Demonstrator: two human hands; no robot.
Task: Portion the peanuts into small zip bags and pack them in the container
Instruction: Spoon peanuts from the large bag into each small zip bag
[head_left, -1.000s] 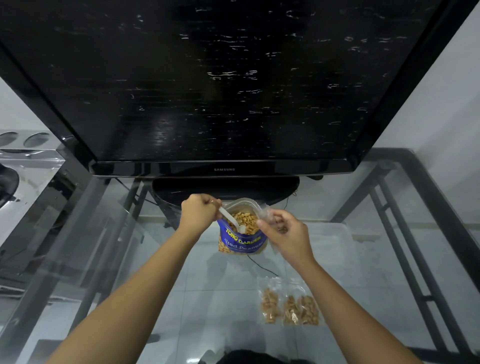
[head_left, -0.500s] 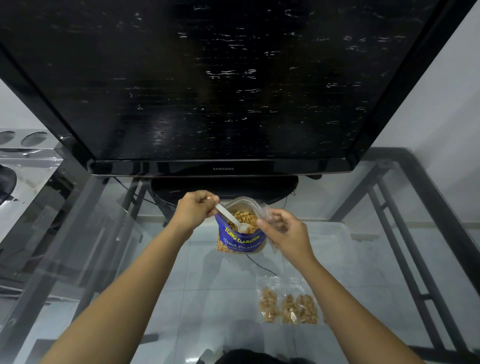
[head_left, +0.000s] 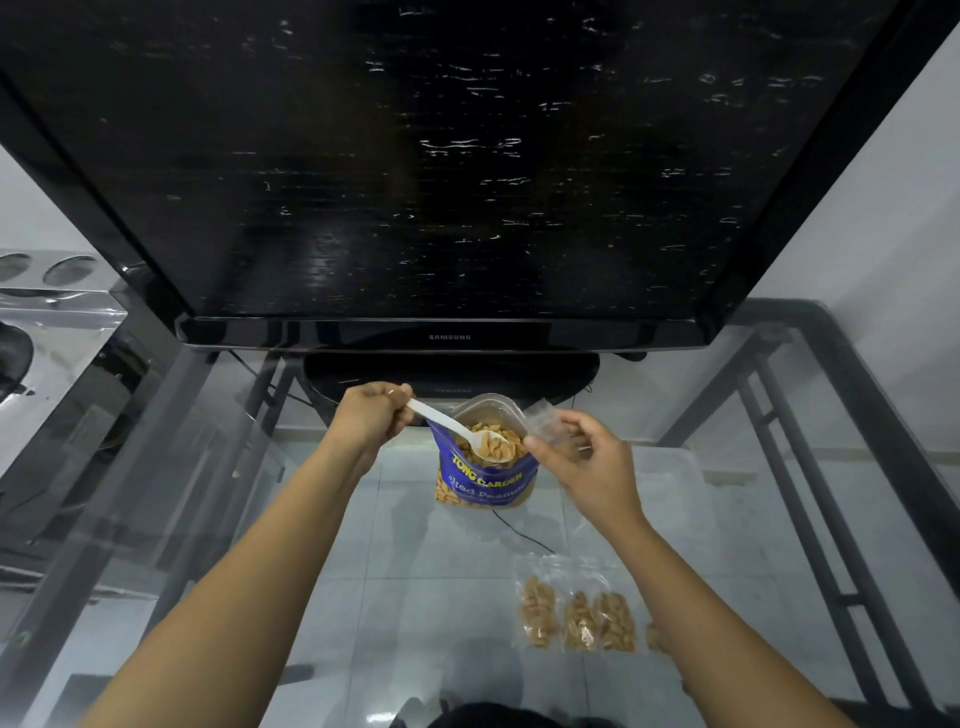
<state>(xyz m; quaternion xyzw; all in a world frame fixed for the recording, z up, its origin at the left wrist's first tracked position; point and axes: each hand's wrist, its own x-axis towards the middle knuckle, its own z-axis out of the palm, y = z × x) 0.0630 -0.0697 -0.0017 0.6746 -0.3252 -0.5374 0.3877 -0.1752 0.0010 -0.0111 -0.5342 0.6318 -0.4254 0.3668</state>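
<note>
A blue peanut bag (head_left: 485, 480) stands open on the glass table, full of peanuts. My left hand (head_left: 371, 418) grips the handle of a white plastic spoon (head_left: 460, 432); its bowl rests over the bag's mouth with peanuts in it. Just right of the bag, my right hand (head_left: 587, 460) pinches a small clear zip bag (head_left: 545, 423) held upright. Several filled small zip bags (head_left: 576, 613) lie on the glass nearer to me, partly hidden by my right forearm. A clear container (head_left: 670, 467) sits behind my right hand.
A large black TV (head_left: 457, 171) on its stand (head_left: 452, 376) fills the back of the glass table (head_left: 322, 571). A cable (head_left: 519, 532) runs under the glass. A metal frame (head_left: 810, 467) edges the table on the right; a shiny appliance (head_left: 47, 322) sits at the left.
My left hand has lifted the spoon, bringing its loaded bowl up to the bag's mouth. My right hand holds the small zip bag in nearly the same place.
</note>
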